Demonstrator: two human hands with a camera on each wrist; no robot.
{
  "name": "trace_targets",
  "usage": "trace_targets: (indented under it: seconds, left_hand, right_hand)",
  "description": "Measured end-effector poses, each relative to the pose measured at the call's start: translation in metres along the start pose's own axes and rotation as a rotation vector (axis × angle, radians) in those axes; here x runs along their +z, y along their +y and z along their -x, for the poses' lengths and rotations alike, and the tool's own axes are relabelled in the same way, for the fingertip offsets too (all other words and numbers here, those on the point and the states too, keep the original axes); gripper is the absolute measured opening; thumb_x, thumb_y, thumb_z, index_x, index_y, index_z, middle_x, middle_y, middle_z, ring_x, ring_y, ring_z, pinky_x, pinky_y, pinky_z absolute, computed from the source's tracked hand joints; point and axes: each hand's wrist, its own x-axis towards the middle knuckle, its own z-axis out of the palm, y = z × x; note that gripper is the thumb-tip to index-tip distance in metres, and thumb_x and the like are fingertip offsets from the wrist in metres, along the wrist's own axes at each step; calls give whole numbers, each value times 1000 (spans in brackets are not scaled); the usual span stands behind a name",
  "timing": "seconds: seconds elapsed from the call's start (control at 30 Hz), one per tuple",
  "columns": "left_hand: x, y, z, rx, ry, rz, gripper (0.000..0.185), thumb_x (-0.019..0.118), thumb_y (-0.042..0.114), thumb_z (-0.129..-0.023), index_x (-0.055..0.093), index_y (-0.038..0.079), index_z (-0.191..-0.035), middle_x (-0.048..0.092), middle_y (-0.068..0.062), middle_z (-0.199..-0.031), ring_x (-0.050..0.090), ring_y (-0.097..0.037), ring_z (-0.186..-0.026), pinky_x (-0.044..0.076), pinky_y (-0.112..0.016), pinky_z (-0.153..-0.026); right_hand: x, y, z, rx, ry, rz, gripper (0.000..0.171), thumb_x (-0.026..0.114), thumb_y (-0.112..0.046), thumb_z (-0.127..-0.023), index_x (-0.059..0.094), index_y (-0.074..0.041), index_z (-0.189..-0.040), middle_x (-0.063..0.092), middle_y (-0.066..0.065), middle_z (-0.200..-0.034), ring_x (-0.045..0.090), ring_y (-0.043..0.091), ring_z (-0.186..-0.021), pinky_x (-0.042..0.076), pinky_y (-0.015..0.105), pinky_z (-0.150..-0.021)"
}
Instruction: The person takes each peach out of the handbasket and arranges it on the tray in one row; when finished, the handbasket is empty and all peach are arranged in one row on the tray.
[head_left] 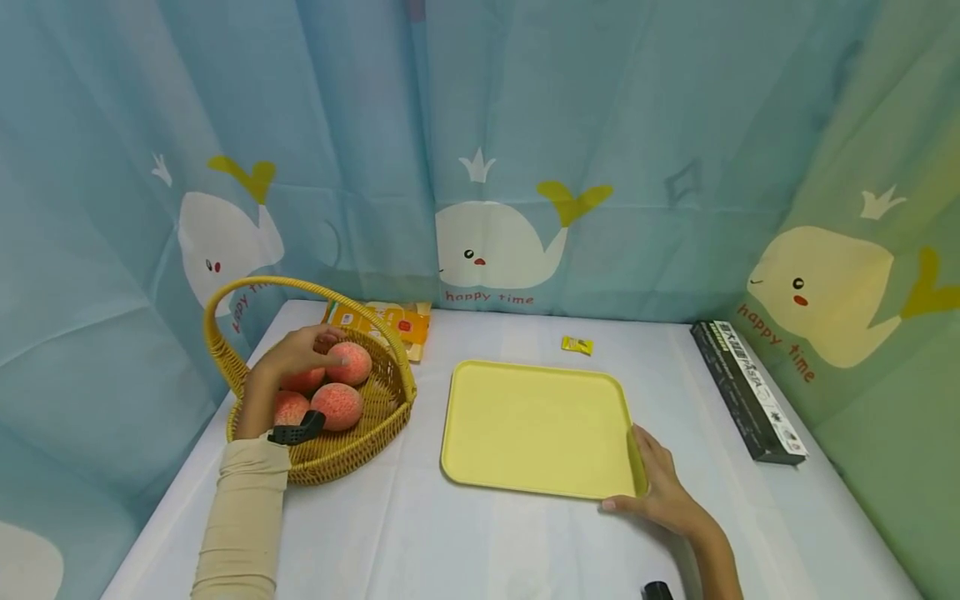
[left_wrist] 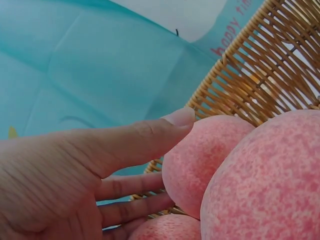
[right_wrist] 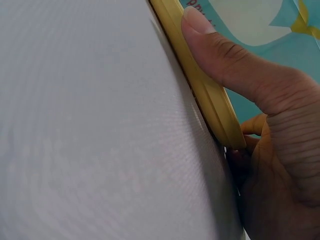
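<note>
On the left stands a wicker basket (head_left: 330,468) with a tall arched handle and several pink, speckled peaches inside. My left hand (head_left: 296,352) reaches in under the handle and holds the rear right peach (head_left: 356,367). In the left wrist view its thumb lies against one side of that peach (left_wrist: 207,160), and the fingers pass behind it, their tips hidden. Another peach (head_left: 337,406) sits just in front. My right hand (head_left: 666,492) grips the near right corner of a yellow tray (head_left: 536,429), thumb at the front rim and fingers along the right side.
An orange packet (head_left: 412,325) lies behind the basket. A small yellow wrapped piece (head_left: 577,345) is beyond the tray. Toward the right edge of the white table (head_left: 450,542) lies a long black box (head_left: 750,396). Whale-print curtains (head_left: 495,125) surround the table's back and sides.
</note>
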Motion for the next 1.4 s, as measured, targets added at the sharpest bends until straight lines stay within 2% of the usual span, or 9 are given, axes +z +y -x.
trace_targets:
  seconds: [0.43,0.77,0.93,1.4]
  left_hand:
    - [1,-6,1,2,-5,-25,60,68,27,-92,46,-6,-139,49,-30,-138,50,-46,-123,44,-56,-100]
    - [3,-8,-6,16,-6,-26,60,72,23,-89,48,-4,-137,48,-28,-139,46,-45,-127,39,-57,-105]
    - [5,-10,-8,18,-20,-15,60,73,22,-88,48,-4,-136,51,-28,-136,49,-44,-124,40,-57,-103]
    - [8,-9,-11,-28,-58,-61,65,75,25,-87,46,-2,-138,54,-26,-133,52,-42,-120,42,-55,-101]
  right_hand:
    - [1,-1,-3,5,-7,-7,127,89,-36,-63,9,0,-155,11,35,-154,12,53,-137,19,79,-100]
    - [0,0,-5,15,-4,7,131,90,-37,-62,7,0,-156,10,35,-154,10,53,-138,18,78,-101]
    - [0,0,-3,18,-3,0,131,91,-36,-62,7,-1,-156,11,35,-154,10,53,-138,18,78,-101]
    - [-1,-2,-1,7,-4,6,129,92,-31,-62,8,3,-154,13,37,-152,13,53,-135,19,77,-101]
